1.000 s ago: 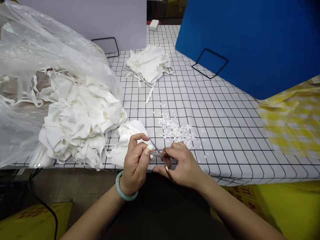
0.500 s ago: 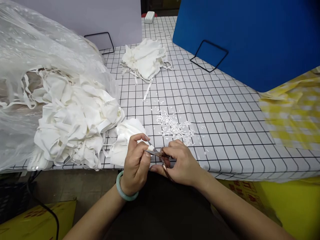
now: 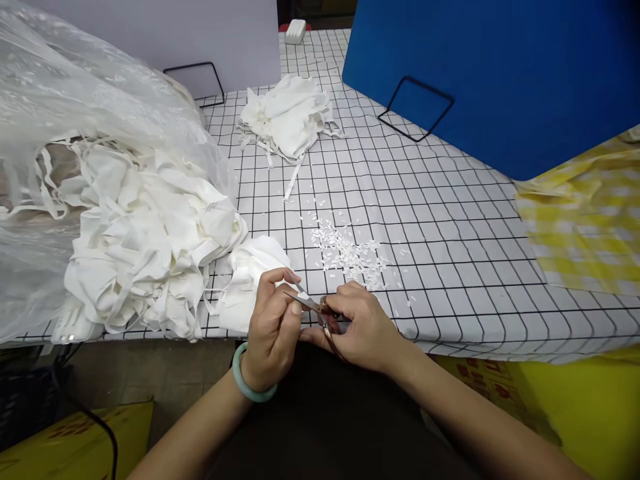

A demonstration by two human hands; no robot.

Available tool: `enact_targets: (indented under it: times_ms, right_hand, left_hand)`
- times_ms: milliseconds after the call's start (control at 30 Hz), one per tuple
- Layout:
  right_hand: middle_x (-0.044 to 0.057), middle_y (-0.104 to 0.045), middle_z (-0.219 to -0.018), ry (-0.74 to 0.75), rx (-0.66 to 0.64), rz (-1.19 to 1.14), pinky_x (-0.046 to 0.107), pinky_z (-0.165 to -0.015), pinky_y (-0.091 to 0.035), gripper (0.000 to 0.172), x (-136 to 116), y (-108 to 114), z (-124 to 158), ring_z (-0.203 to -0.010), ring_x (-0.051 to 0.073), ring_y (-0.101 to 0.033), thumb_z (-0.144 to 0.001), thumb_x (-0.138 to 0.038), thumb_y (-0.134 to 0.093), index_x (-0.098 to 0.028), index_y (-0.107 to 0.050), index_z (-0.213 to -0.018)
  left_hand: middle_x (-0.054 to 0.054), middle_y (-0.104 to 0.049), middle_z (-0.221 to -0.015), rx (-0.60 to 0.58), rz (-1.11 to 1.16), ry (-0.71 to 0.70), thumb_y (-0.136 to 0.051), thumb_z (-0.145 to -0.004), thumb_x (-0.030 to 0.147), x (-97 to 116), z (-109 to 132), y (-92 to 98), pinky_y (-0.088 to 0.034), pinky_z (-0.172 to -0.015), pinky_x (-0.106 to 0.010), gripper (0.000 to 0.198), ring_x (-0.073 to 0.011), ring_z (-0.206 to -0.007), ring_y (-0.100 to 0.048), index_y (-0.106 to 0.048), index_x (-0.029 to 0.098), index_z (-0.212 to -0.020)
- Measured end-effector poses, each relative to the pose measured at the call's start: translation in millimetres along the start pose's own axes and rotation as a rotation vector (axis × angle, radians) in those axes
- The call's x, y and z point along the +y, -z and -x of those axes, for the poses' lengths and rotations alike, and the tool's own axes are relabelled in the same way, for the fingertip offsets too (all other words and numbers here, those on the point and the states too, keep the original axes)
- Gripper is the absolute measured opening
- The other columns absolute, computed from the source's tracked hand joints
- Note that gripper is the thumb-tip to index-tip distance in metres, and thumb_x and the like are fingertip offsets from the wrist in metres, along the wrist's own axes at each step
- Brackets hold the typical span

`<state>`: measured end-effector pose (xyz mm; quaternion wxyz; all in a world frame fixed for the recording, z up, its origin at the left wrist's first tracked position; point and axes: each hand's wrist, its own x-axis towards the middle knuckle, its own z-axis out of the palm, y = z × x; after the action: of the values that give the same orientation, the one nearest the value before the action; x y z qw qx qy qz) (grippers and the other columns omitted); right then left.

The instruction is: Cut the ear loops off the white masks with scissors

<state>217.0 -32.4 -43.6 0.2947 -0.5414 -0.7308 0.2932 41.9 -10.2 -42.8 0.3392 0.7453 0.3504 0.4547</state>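
Note:
My left hand (image 3: 273, 327), with a pale green bangle on the wrist, pinches the edge of a white face mask (image 3: 250, 277) at the table's near edge. My right hand (image 3: 363, 327) is closed round small scissors (image 3: 315, 310), whose blades point left toward the fingertips of the left hand. A scatter of tiny white clippings (image 3: 350, 253) lies on the cloth just beyond my hands.
A big heap of white masks (image 3: 145, 240) spills from a clear plastic bag (image 3: 60, 113) at left. A smaller mask pile (image 3: 287, 117) lies farther back. A blue board (image 3: 500, 73) on a wire stand rises at right, a grey board behind, yellow checked cloth (image 3: 580, 213) at far right.
The view has shifted slightly, so everything sits a little lower and left. The scissor blades have closed somewhat against the mask edge. Both hands stay in place.

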Motion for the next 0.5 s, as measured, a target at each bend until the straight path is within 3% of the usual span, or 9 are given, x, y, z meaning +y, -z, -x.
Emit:
enact_targets:
  times_ms: [167,500]
  right_hand:
    - [-0.003,-0.05,-0.049,-0.024,0.033,0.023,0.029,-0.064,-0.037,0.06,6.7,0.0,6.0,-0.051,0.01,-0.041,-0.086,-0.065,-0.065,-0.02,-0.042,-0.055]
    - [-0.001,-0.048,-0.048,-0.218,0.124,0.067,0.027,-0.056,-0.038,0.062,27.6,4.9,24.3,-0.05,0.012,-0.043,-0.083,-0.069,-0.065,-0.021,-0.044,-0.049]
  left_hand:
    - [-0.006,-0.053,-0.085,-0.035,-0.021,0.002,-0.038,-0.101,0.011,-0.7,-3.8,-6.4,-0.046,-0.092,-0.038,0.024,-0.0228,-0.109,-0.049,-0.052,0.02,-0.083]
    - [-0.007,-0.055,-0.085,-0.136,-0.013,-0.021,-0.04,-0.102,0.016,-7.5,-16.5,-27.7,-0.049,-0.085,-0.038,0.026,-0.0245,-0.108,-0.054,-0.055,0.019,-0.082]
